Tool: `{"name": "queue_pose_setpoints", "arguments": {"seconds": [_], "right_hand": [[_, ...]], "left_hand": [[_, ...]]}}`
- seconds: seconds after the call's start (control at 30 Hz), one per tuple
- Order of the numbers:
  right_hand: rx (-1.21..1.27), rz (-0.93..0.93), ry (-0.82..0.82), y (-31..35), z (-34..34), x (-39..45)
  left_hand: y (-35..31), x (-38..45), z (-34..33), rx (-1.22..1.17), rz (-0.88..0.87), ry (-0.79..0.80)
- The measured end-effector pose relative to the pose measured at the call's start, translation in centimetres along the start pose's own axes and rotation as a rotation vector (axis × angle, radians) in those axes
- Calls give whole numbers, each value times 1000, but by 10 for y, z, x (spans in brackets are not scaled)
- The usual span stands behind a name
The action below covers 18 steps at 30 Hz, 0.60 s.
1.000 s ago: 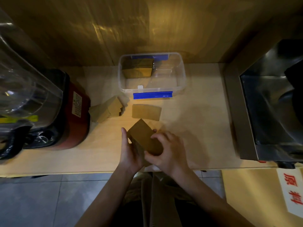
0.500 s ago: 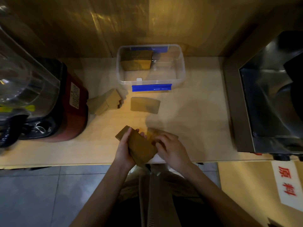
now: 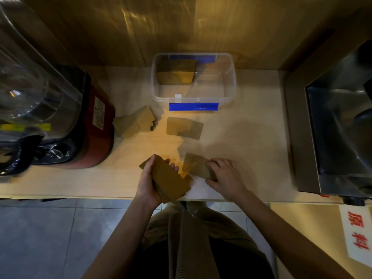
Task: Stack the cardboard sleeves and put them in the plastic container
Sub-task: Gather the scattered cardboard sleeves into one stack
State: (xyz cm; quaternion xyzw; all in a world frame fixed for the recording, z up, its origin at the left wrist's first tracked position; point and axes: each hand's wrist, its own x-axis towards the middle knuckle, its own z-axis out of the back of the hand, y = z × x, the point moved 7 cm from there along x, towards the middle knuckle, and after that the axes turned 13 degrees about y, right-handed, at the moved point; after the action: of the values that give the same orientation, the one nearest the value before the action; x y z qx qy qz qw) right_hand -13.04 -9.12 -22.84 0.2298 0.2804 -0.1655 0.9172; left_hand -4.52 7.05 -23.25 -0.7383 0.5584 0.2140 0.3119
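At the near edge of the table (image 3: 251, 137), the left hand (image 3: 148, 184) is wrapped around a stack of sleeves (image 3: 168, 179). The thumb is on the left side of the stack and the fingertips (image 3: 172, 165) peek out on the far side. The stack is brown and tilts, with one end sticking out past the table edge. Just to the right, the right hand (image 3: 225, 176) lies on a flat sleeve (image 3: 196, 165) on the table. Its fingers press on the right end of that sleeve, and the thumb is at the near edge. I cannot tell if the sleeve is pinched or only pressed down. The two hands are apart, with a small gap between them.

A bit farther away, one more single sleeve (image 3: 184, 128) lies flat on the table by itself. To the left of it sits a messy pile of sleeves (image 3: 134, 123), close to a red machine (image 3: 94, 127) with a clear jug on top.

Farther still is the plastic container (image 3: 231, 85). It is see-through, has no lid on, and has blue clips on the near and far sides. Inside, in the far left corner, a packed stack of sleeves (image 3: 176, 72) stands on edge. The rest of the box has bare floor.

On the far right is a shiny metal box (image 3: 342, 117). A wooden wall (image 3: 181, 27) is behind everything.
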Motion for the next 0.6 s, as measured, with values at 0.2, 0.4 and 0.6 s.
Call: {"name": "queue_pose_setpoints", "arguments": {"seconds": [0.2,0.4,0.6], "right_hand": [[83,27,-81,5,51,34],[114,15,-123,17,81,82],[160,2,-166,23,77,106]], "left_hand": [[-12,7,-4,5,3,22],[-32,11,-8,12,-53,63],[-39,13,-5,-6,-80,37]]}}
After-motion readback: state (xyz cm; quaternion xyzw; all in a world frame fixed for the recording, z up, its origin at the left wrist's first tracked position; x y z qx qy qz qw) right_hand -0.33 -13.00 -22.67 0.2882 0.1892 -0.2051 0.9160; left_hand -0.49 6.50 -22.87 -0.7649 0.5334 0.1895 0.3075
